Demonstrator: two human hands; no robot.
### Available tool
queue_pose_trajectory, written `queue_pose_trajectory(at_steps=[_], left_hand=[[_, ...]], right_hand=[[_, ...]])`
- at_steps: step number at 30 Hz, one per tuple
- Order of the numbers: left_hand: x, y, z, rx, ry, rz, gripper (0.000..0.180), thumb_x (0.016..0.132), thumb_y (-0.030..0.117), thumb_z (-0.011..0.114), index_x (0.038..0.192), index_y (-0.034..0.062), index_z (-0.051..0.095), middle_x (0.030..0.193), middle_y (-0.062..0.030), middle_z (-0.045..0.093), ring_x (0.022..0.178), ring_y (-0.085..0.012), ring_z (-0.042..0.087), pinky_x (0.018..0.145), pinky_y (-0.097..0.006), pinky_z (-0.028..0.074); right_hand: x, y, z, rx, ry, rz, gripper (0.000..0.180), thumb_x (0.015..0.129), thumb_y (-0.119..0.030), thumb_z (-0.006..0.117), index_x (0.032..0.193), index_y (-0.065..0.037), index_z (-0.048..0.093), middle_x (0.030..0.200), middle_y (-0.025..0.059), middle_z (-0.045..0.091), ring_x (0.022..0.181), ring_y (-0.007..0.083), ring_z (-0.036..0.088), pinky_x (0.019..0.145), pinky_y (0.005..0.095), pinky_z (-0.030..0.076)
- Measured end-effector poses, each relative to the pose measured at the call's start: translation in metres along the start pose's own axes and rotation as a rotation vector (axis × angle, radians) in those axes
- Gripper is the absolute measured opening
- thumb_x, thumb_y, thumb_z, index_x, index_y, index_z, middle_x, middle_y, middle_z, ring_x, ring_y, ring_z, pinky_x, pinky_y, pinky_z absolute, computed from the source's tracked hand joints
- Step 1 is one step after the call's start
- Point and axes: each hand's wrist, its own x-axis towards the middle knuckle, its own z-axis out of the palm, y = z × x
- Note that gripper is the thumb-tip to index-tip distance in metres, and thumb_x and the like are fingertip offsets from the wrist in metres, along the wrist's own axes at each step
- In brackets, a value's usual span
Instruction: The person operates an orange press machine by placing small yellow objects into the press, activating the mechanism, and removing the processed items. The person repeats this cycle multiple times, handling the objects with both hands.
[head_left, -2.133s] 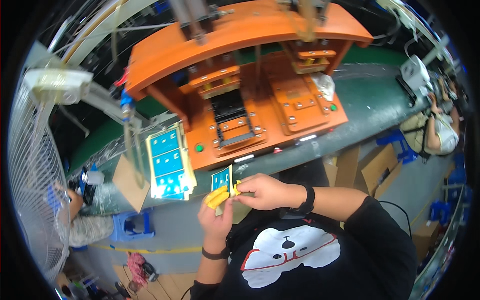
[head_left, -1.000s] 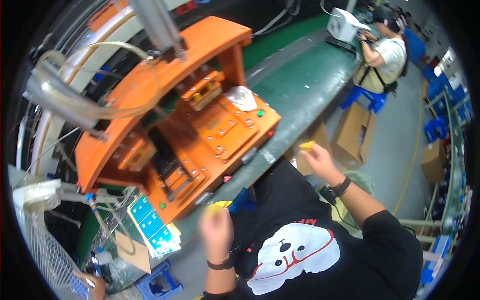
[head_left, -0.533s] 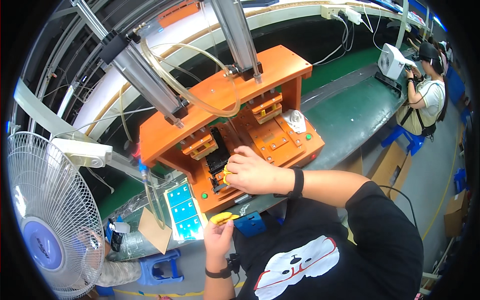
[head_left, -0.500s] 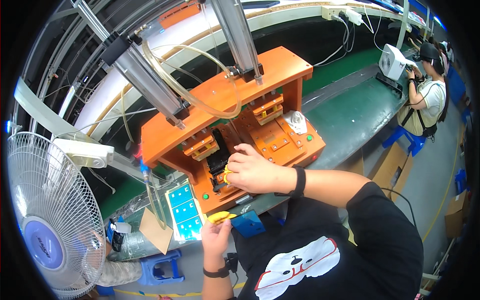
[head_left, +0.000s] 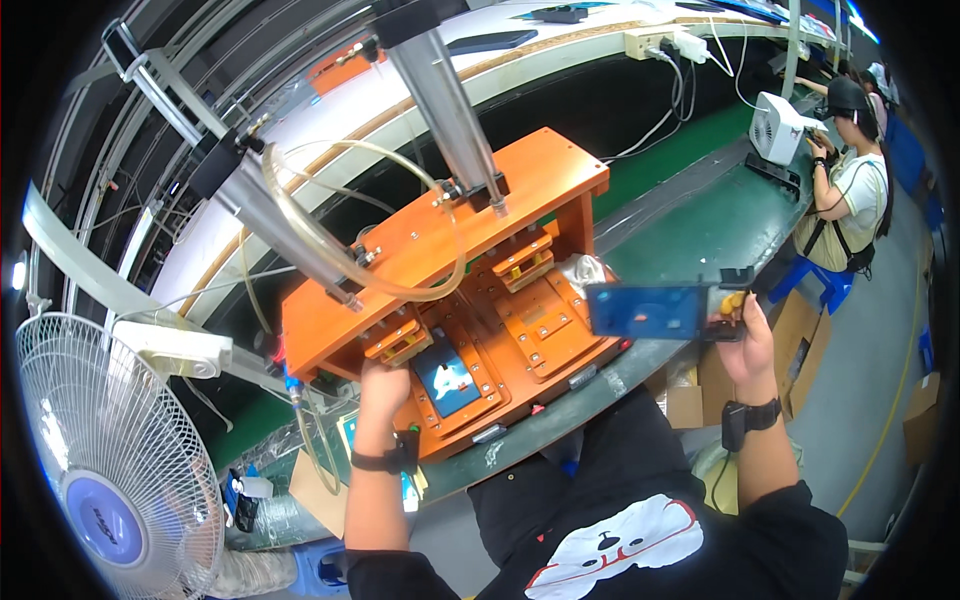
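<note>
Since half a second ago the right hand (head_left: 745, 335) has swung out right, now pinching a thin, stiff, probably fragile blue panel (head_left: 645, 311) by its end, while the left hand (head_left: 385, 385) rests, seemingly empty, at the orange press (head_left: 450, 290) on the green surface (head_left: 720, 215)

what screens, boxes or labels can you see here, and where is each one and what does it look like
Small screen: in the orange press's left nest, by the left hand; rectangular, dark blue with a pale picture.
Blue panel: held in the right hand over the green bench; flat, rectangular.
Cardboard boxes: on the floor to the right; brown, open.
Labels: none clear enough to tell.
</note>
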Motion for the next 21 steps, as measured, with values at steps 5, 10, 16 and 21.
queue_pose_trajectory(at_steps=[5, 10, 16, 21], left_hand=[[0.041, -0.001, 0.002, 0.353, -0.21, -0.026, 0.032, 0.101, 0.021, 0.06, 0.128, 0.0071, 0.066, 0.128, -0.0214, 0.068, 0.121, -0.0414, 0.063, 0.101, -0.048, 0.052], [0.052, -0.014, 0.009, 0.414, -0.173, 0.028, 0.03, 0.099, 0.021, 0.062, 0.125, 0.0073, 0.067, 0.125, -0.0207, 0.069, 0.12, -0.0408, 0.063, 0.099, -0.049, 0.052], [0.032, -0.036, 0.021, 0.311, 0.026, 0.153, 0.029, 0.097, 0.023, 0.064, 0.122, 0.0077, 0.068, 0.121, -0.0198, 0.07, 0.117, -0.0404, 0.065, 0.096, -0.051, 0.053], [0.04, -0.071, 0.034, 0.532, 0.173, 0.414, 0.028, 0.095, 0.029, 0.065, 0.113, 0.0091, 0.07, 0.111, -0.0179, 0.072, 0.106, -0.0396, 0.068, 0.087, -0.051, 0.054]], right_hand=[[-0.026, 0.002, -0.074, 0.213, 0.44, 0.066, 0.026, 0.108, -0.037, 0.06, 0.11, -0.014, 0.07, 0.105, 0.0025, 0.075, 0.099, 0.0198, 0.072, 0.093, 0.0383, 0.056], [-0.024, 0.021, -0.105, 0.236, 0.569, 0.049, 0.023, 0.107, -0.036, 0.064, 0.111, -0.015, 0.071, 0.108, 0.0014, 0.076, 0.104, 0.0179, 0.071, 0.097, 0.0372, 0.055], [0.013, 0.044, -0.11, 0.265, 0.531, 0.081, 0.023, 0.105, -0.036, 0.067, 0.11, -0.014, 0.072, 0.105, 0.0025, 0.075, 0.104, 0.0187, 0.069, 0.104, 0.0385, 0.051], [0.076, 0.079, -0.118, 0.267, 0.533, 0.187, 0.029, 0.102, -0.036, 0.071, 0.115, -0.011, 0.067, 0.114, 0.0078, 0.069, 0.112, 0.0233, 0.065, 0.108, 0.041, 0.049]])
